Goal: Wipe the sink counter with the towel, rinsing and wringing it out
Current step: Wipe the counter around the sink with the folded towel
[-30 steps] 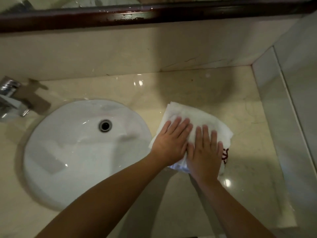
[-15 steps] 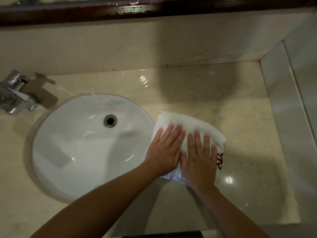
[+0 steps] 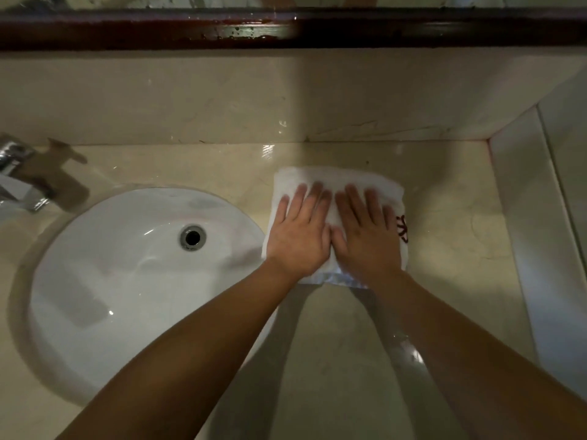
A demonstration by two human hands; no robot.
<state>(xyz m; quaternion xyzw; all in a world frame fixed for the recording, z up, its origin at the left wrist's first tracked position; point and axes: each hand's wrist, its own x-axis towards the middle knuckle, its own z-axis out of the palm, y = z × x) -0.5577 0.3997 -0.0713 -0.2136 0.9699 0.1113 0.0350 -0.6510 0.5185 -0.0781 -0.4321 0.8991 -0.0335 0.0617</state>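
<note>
2 hands pressing flat on the folded white towel (image 3: 336,182), side by side: left hand (image 3: 298,236) on the towel's sink-side half, right hand (image 3: 368,239) on the half carrying the red embroidery, thumbs nearly touching. Gripping nothing: fingers lying straight and slightly spread, palms down, pinning the cloth rather than curling round it. Sitting on the counter (image 3: 451,236) just right of the sink (image 3: 104,281), the towel's left edge reaching the basin rim, its far edge peeking out beyond the fingertips and its near edge showing under the wrists. Judging the step as wiping, with rinsing and wringing not yet in hand; faucet (image 3: 16,173) standing well apart at far left, no water visibly running. Looking wet and glossy in patches along the back wall and near the right forearm, so probably needing more passes there. Calling next, most likely, for sliding the cloth under even palm pressure toward the right corner or the back edge, keeping the fold from bunching, before gathering it up and carrying it to the basin.
</note>
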